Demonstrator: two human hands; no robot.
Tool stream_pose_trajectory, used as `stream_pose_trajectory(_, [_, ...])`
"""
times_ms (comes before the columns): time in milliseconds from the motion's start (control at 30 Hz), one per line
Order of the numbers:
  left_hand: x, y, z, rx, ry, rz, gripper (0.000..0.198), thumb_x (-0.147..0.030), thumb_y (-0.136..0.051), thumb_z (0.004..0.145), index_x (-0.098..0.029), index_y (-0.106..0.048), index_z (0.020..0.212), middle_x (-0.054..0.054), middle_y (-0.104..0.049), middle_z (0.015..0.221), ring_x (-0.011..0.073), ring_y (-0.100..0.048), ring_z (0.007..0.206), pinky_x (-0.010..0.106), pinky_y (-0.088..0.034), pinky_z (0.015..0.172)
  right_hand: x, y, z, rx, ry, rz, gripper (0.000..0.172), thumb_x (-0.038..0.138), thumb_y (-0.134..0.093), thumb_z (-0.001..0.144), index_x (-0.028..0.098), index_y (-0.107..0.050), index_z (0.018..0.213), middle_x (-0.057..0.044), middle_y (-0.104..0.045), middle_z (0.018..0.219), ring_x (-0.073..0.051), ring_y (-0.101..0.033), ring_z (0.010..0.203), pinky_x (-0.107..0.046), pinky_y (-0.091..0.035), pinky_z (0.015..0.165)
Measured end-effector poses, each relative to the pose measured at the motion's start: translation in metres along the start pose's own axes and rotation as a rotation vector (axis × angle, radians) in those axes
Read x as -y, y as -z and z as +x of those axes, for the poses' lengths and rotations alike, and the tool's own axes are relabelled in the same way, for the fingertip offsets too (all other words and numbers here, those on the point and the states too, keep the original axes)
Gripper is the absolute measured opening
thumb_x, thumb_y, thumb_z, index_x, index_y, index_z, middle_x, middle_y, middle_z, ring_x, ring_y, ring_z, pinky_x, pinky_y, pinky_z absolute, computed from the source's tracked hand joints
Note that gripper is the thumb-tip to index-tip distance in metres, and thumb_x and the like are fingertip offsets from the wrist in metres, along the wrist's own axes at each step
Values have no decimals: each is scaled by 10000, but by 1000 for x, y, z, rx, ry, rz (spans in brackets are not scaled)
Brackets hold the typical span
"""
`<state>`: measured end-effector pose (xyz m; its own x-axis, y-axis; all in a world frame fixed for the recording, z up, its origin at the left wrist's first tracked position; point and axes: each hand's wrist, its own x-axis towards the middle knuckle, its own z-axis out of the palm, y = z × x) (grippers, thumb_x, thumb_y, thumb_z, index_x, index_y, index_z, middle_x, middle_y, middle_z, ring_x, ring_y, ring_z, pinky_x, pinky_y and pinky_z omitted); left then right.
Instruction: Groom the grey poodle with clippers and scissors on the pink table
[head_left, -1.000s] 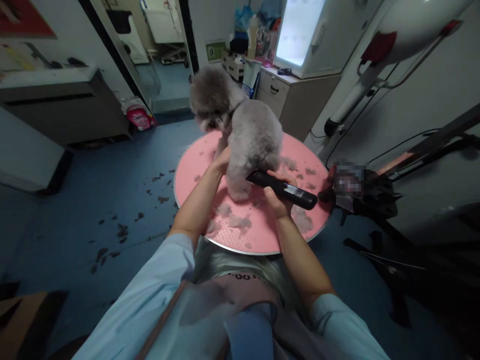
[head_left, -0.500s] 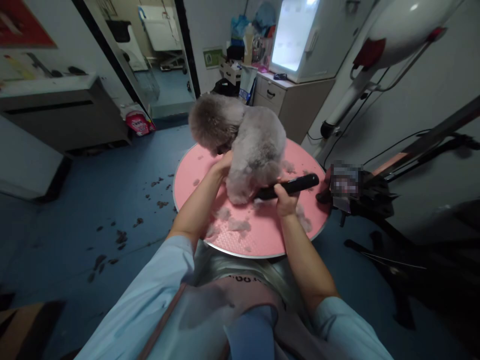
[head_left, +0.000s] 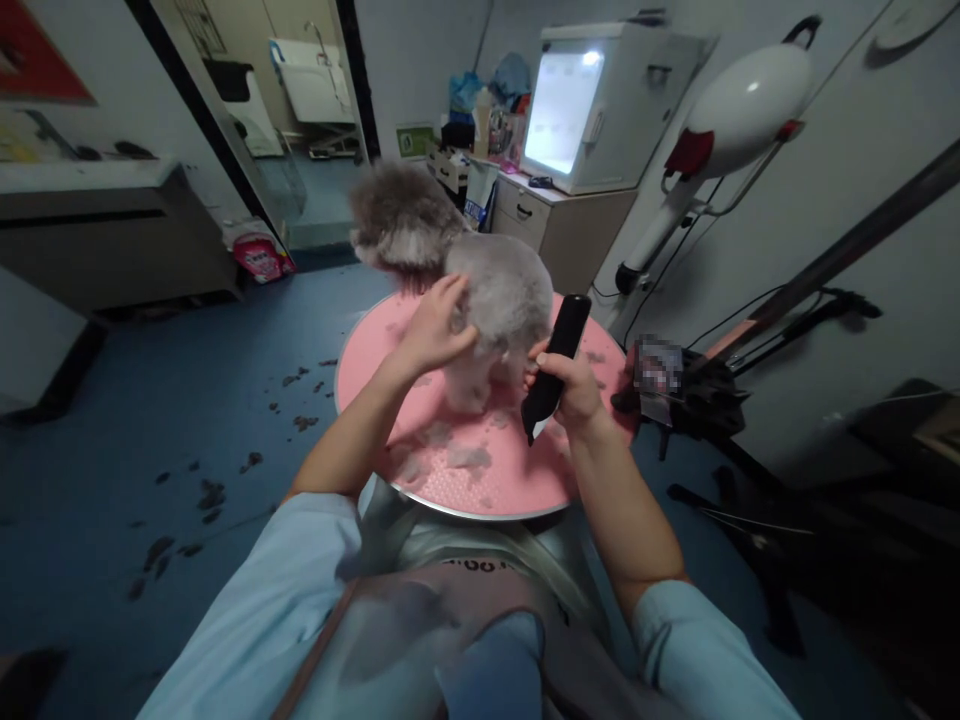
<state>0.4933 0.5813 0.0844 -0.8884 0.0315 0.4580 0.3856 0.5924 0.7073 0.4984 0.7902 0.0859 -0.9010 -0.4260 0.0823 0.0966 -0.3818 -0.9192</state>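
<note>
Nearest to me, along the bottom of the frame, are the light-blue cloth sleeves of the person wearing my camera, with bare forearms reaching up from them to the centre. Right of centre I have the right hand wrapped round a long black hair clipper, thumb across its body and fingers curled behind. Its blade end points down toward the near rim, apart from the coat; its butt end points up. The knuckles on that side are just beside the animal's hindquarters; I cannot tell whether they touch.

The left hand, near the middle of the frame, has its fingers spread wide, thumb well away from the rest. Their tips overlap the flank of the small grey curly-coated dog and seem to rest on it; how firmly, I cannot tell. The dog stands right of those fingers and left of the clipper, its darker fluffy head toward the upper left.

Under it I see the round pink textured table with a metal rim, strewn with pale tufts of cut hair. Farther off, a white egg-shaped dryer is at upper right, and a white cabinet with a glowing door at upper centre.
</note>
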Motion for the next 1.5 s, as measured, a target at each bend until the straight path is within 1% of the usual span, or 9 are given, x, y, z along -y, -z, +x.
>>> stream_pose_trajectory(67, [-18, -9, 2, -15, -202, 221, 711, -463, -713, 704, -172, -592, 1341, 134, -407, 1554, 386, -123, 1527, 557, -105, 1238, 10, -5, -5, 43, 18, -16, 236, 301, -773, 541, 179, -646, 699, 57, -566, 516, -94, -539, 454, -217, -486, 440])
stream_pose_trajectory(200, [-44, -29, 23, 192, -403, 249, 262, -287, -698, 739, -197, -711, 984, 106, -637, 1263, 306, -343, 1455, 482, -44, 1269, 18, -7, -14, 79, 67, -41, 251, 351, -783, 576, 186, -674, 731, 33, -629, 583, -109, -578, 513, -240, -516, 495])
stream_pose_trajectory(300, [-49, -28, 38, 152, -347, 167, 96, -280, -637, 797, -193, -658, 760, 85, -669, 967, 263, -536, 1234, 426, -139, 1264, 3, 12, -24, -136, 231, 13, 311, 475, -759, 616, 191, -651, 683, 3, -693, 687, -113, -627, 593, -228, -534, 535])
stream_pose_trajectory(467, [-56, -16, 47, 54, -200, 183, 470, -370, -334, 980, -230, -423, 541, 90, -493, 648, 239, -542, 797, 424, -397, 1018, -42, 49, -42, -562, 162, 280, 471, 665, -703, 630, 226, -545, 692, 46, -645, 582, -93, -553, 430, -197, -425, 357])
stream_pose_trajectory(567, [-61, -15, 45, 70, -177, 120, 510, -394, -359, 990, -218, -428, 516, 66, -416, 575, 204, -489, 693, 358, -396, 871, -49, 51, -45, -554, 119, 301, 512, 589, -835, 526, 220, -569, 761, 67, -642, 570, -84, -548, 402, -187, -449, 365])
stream_pose_trajectory(800, [-61, -17, 43, 20, -235, 84, 645, -597, -268, 1002, -195, -449, 531, 40, -392, 554, 150, -411, 588, 320, -323, 686, -21, 29, -2, -386, 695, -176, 475, 417, -864, 630, 254, -558, 954, 15, -746, 958, -154, -734, 800, -268, -618, 658])
stream_pose_trajectory(967, [-60, -17, 49, 9, -303, 288, 745, -692, -118, 979, -195, -472, 550, 57, -432, 556, 160, -446, 583, 327, -334, 657, -44, 29, 7, -254, 687, -466, 444, 400, -816, 698, 218, -590, 1034, -40, -722, 1002, -180, -718, 837, -310, -620, 675])
stream_pose_trajectory(1133, [-67, -17, 49, 68, -298, 346, 758, -640, -103, 1002, -169, -551, 612, 70, -477, 582, 164, -491, 611, 317, -327, 655, -49, 33, 7, -361, 874, -426, 449, 415, -781, 748, 254, -551, 1098, -32, -678, 1079, -187, -704, 959, -366, -618, 821])
stream_pose_trajectory(1500, [-67, -16, 58, 118, -308, 420, 678, -582, -195, 1022, -163, -630, 714, 79, -527, 613, 181, -544, 699, 316, -352, 726, -52, 38, 12, -292, 951, -542, 446, 397, -768, 765, 248, -549, 1124, -49, -638, 1111, -209, -669, 1026, -410, -595, 879])
